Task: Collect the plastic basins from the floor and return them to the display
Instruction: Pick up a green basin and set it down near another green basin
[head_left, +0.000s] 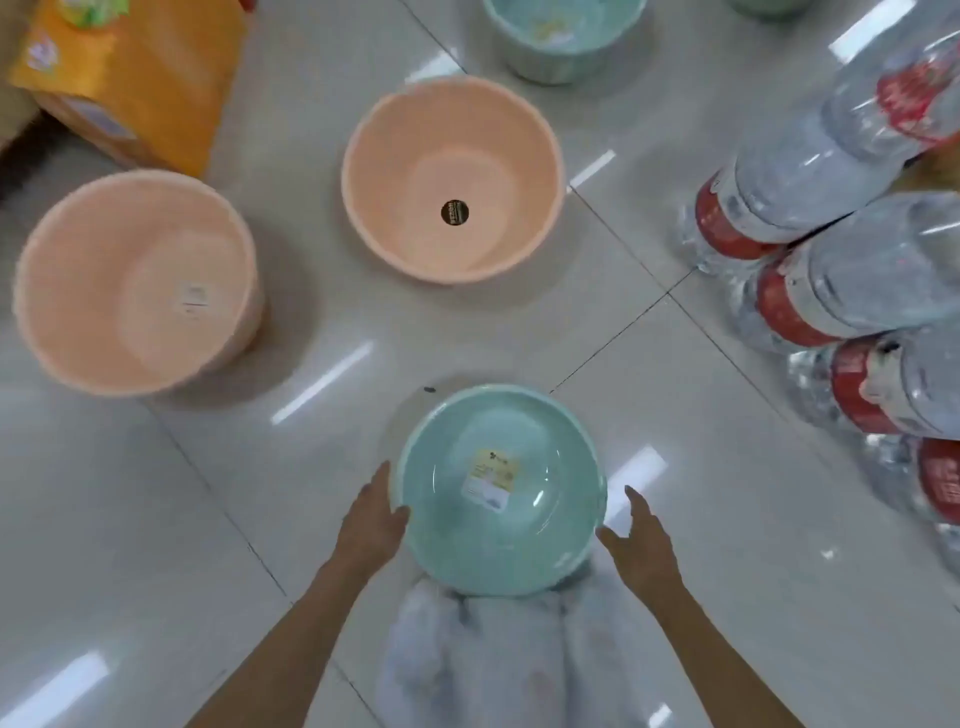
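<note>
A small mint-green basin (501, 540) with a yellow label inside is right below me, over the white tiled floor. My left hand (371, 522) grips its left rim, thumb over the edge. My right hand (641, 545) is at its right rim with fingers spread; the thumb touches or nearly touches the edge. Two peach basins stand on the floor: one (452, 176) in the middle with a dark round sticker, one (137, 280) at the left. Another mint-green basin (563, 36) stands at the top edge.
Shrink-wrapped packs of water bottles (841, 249) with red labels are stacked along the right. An orange package (140, 78) lies at the top left. My pale clothing (498, 660) shows beneath the held basin. A grey-green object's edge (769, 6) is at the top right.
</note>
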